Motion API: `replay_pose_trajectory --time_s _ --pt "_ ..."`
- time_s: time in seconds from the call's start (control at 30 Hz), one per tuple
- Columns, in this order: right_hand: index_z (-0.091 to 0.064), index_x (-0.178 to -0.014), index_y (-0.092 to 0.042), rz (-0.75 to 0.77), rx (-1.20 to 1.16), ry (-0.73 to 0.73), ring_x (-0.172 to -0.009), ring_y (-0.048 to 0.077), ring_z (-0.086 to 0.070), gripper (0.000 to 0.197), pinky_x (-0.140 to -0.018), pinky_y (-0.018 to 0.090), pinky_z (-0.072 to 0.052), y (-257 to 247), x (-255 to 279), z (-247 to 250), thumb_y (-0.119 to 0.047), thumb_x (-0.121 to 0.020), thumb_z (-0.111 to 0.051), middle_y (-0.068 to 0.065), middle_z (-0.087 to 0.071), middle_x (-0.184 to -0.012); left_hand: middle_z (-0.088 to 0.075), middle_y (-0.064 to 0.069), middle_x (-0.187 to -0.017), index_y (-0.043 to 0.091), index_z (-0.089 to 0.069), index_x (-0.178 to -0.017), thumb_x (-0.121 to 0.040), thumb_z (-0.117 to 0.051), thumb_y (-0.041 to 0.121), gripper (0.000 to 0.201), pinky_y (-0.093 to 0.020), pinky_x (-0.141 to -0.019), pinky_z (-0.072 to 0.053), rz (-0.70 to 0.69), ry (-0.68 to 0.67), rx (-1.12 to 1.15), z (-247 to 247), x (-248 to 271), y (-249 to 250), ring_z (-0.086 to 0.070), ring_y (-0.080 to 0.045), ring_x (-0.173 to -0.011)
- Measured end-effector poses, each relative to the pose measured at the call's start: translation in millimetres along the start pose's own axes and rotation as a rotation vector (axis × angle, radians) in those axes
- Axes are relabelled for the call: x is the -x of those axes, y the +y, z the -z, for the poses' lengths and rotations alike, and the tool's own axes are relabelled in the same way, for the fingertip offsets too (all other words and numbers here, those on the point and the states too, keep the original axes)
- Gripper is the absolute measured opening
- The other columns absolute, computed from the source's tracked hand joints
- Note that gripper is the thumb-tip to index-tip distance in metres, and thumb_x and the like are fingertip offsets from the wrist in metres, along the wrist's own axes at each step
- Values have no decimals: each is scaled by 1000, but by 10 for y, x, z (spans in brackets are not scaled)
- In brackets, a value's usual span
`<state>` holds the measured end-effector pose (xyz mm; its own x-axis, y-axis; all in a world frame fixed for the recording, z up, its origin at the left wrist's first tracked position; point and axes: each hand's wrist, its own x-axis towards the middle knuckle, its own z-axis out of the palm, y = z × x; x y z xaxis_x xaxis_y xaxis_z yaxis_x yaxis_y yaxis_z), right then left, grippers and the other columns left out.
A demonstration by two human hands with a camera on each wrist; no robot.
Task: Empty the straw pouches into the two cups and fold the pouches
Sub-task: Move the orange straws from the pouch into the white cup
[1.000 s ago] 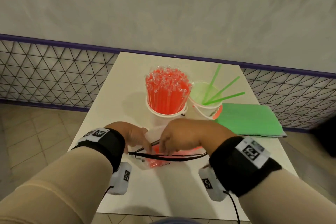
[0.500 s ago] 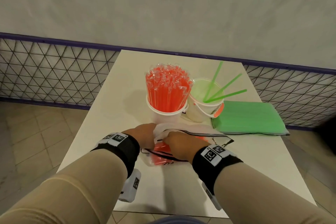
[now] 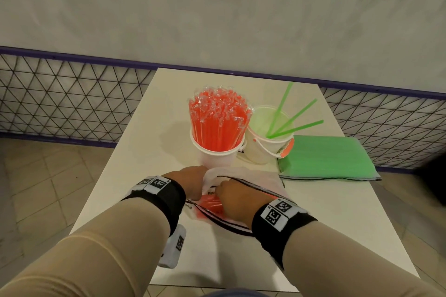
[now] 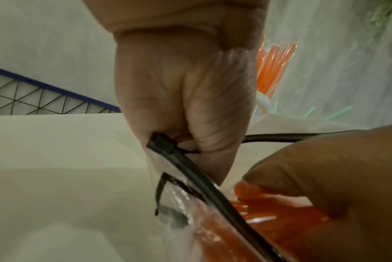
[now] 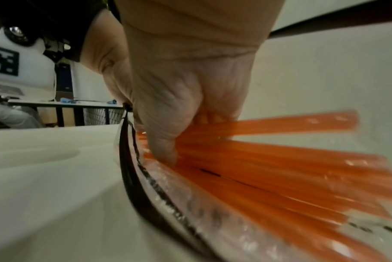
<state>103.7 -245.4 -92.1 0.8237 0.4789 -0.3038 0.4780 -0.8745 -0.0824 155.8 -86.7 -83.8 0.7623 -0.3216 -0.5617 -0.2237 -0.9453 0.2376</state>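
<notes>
- Here, the head view shows both hands at a clear pouch (image 3: 251, 185) with a black zip edge, lying on the white table (image 3: 149, 152) just in front of two white cups.
- The left cup (image 3: 217, 154) is packed with orange straws (image 3: 218, 123); the right cup (image 3: 263, 149) holds three green straws (image 3: 293, 119), and a green pouch (image 3: 325, 157) lies flat beside it.
- Only the left wrist view shows the left hand (image 4: 185, 99) curled tight round the pouch's open edge, pinching the black zip.
- Only the right wrist view shows the right hand (image 5: 185, 92) inside the pouch mouth, its fingers curled round a bunch of loose orange straws (image 5: 280, 159) lying in the pouch.
- From the head view the right hand's fingers are hidden behind its knuckles.
</notes>
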Motion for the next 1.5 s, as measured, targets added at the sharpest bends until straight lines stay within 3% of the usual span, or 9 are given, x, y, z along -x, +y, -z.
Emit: replay_pose_trajectory --time_s 0.43,0.57,0.67,0.8,0.97,1.07,1.2,1.3,1.5 --pt "-54 -91 -31 41 -459 170 -86 14 -57 26 -73 28 -42 166 257 447 -9 -80 -58 -9 -62 -91 -64 -1 -105 21 -57 -104 -86 -59 19 19 -28 -81 -48 -17 -12 17 189 168 -69 -58 -19 -90" --pt "-55 -109 -28 -27 -752 313 -90 1 -60 18 -80 27 -50 97 376 739 -28 -93 -61 -17 -63 -100 -59 5 -102 24 -48 -126 -73 -65 17 56 -36 -87 -51 94 -22 101 218 230 -86 -59 -21 -95" --pt "-49 -131 -29 -127 -1024 454 -101 -5 -57 37 -89 20 -43 42 482 1104 -30 -95 -59 -19 -63 -111 -59 3 -122 29 -38 -139 -61 -77 42 89 -43 -96 -48 134 -79 163 273 199 -156 -58 -23 -108" --pt "-55 -112 -33 -114 -1251 649 -95 3 -67 16 -93 27 -50 64 574 1491 -26 -97 -56 -5 -72 -97 -38 -4 -152 29 -16 -151 -44 -84 69 133 -50 -110 -36 154 -9 491 490 213 -203 -41 -29 -136" --pt "-55 -113 -23 -57 -1374 808 -93 15 -69 16 -95 43 -52 106 425 1751 -23 -97 -55 3 -72 -94 -32 -3 -155 28 -17 -153 -67 -85 47 111 -45 -112 -32 -22 348 895 825 307 -120 -33 -27 -141" --pt "-51 -124 -18 -55 -1447 903 -93 17 -69 30 -95 46 -52 91 247 1806 -23 -96 -57 4 -71 -93 -49 1 -138 22 -29 -149 -91 -68 22 71 -26 -96 -33 -98 357 865 817 336 2 -45 -16 -122" --pt "-42 -133 -26 -111 -1370 1021 -90 11 -70 39 -87 31 -55 49 11 1759 -23 -97 -56 9 -66 -111 -51 6 -122 19 -27 -147 -92 -66 21 67 -26 -91 -35 -146 400 859 711 290 73 -51 -17 -118" --pt "-37 -137 -35 -184 -1248 1091 -101 16 -67 47 -93 36 -53 4 -138 1641 -29 -94 -55 2 -64 -118 -49 7 -117 19 -29 -144 -94 -62 14 60 -24 -89 -34 -146 422 889 671 233 63 -49 -14 -112" --pt "-45 -126 -5 -227 -924 1062 -98 15 -51 40 -86 28 -45 -189 -271 1317 -31 -98 -54 1 -50 -110 -53 12 -96 25 -38 -123 -94 -59 6 40 -12 -65 -42 -172 447 899 625 45 47 -53 -7 -88"
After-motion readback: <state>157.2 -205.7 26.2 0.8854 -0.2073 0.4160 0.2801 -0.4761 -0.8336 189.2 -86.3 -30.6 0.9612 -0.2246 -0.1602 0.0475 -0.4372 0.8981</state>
